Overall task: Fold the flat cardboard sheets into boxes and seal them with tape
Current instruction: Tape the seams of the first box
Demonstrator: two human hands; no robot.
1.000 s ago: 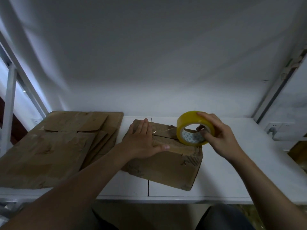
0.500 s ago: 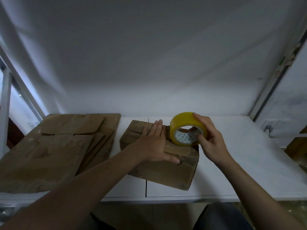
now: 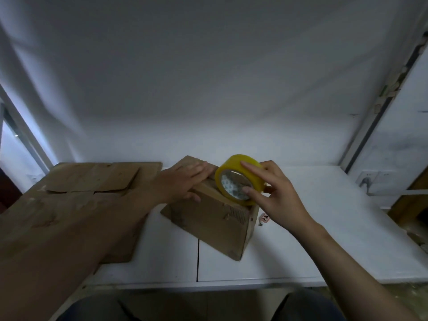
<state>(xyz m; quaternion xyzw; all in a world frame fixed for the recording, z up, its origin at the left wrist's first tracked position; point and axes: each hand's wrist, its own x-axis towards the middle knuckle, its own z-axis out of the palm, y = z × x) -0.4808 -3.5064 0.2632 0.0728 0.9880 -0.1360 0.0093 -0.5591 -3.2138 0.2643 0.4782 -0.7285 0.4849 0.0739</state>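
Note:
A folded brown cardboard box (image 3: pixel 215 225) stands on the white table (image 3: pixel 324 239), turned at an angle. My left hand (image 3: pixel 183 181) lies flat on the box's top with straight fingers, pressing the flaps down. My right hand (image 3: pixel 275 195) grips a yellow roll of tape (image 3: pixel 238 179), thumb through its core and fingers over the rim. The roll rests on its edge at the right end of the box's top.
A stack of flat cardboard sheets (image 3: pixel 76 205) covers the left part of the table. A small white label (image 3: pixel 264 219) lies on the table just right of the box. A wall socket (image 3: pixel 370 178) sits at the far right. White wall rises behind.
My left hand has slid farther back along the box's top. The tape roll stays at the box's right end while my right hand's fingers shift on it. The head camera has shifted slightly.

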